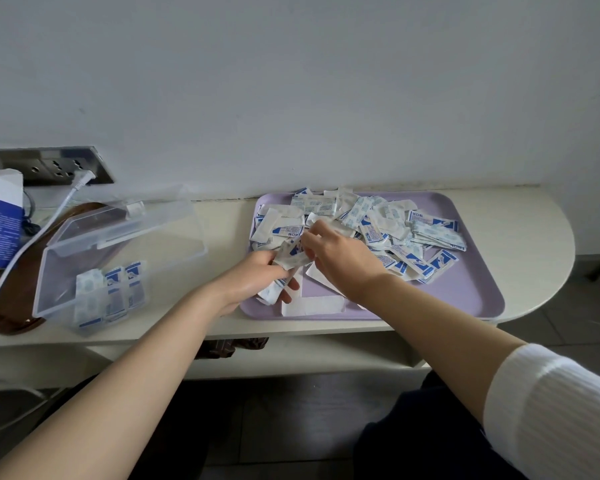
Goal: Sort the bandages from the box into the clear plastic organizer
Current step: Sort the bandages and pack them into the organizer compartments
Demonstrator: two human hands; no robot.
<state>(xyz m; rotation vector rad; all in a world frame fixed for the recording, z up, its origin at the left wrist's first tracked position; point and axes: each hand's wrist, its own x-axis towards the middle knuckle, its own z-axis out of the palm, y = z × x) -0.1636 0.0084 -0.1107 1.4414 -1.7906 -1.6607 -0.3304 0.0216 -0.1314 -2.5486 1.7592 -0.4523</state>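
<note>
Over the lilac tray (465, 289), the left hand (257, 278) clutches a bundle of bandages (291, 259) and the right hand (340, 258) pinches another wrapper (314, 220) off the pile (395, 230). Most lie heaped there. Only a few bandages (111, 292) stand in the open organizer (49, 251), left on the desk (520, 216). Early going, I'd say.

A white ribbed knit sleeve (551, 410) is worn on the right arm at the lower right of the frame, its cuff ended well short of the wrist. The left hand (257, 277), right hand (338, 263) and left forearm (125, 368) are left bare. Dark clothing (413, 431) is seen at bottom centre.
</note>
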